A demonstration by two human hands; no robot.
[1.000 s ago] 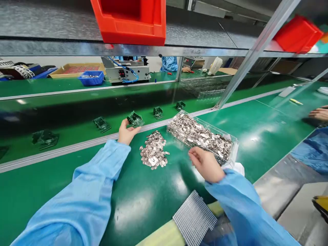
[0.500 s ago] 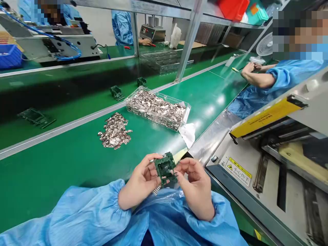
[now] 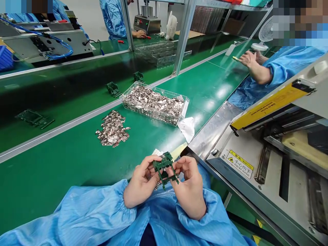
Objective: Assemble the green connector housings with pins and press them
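Note:
In front of my chest, a green circuit board (image 3: 164, 163) with large cutouts is tilted between both hands. My left hand (image 3: 141, 181) is closed round its left side, thumb in front. Behind the board, a pale ribbed strip (image 3: 156, 152) shows above and below my left fingers; most of it is hidden. My right hand (image 3: 191, 186) has its thumb and bent fingers on the board's right edge. Whether a small piece is also between those fingertips, I cannot tell. Beyond my hands lies a loose pile of small metal pieces (image 3: 112, 129).
A clear plastic tray (image 3: 151, 118) holds many similar metal pieces. Several green boards (image 3: 35, 118) lie past the metal rail (image 3: 61, 130). To my right stands a machine with a warning label (image 3: 239, 164). A co-worker's hands (image 3: 252, 61) are at the far right.
The board has tilted, so its cutouts now show more openly, and the pale strip now shows above it. My right hand shifted slightly left. The co-worker's hands have risen and opened.

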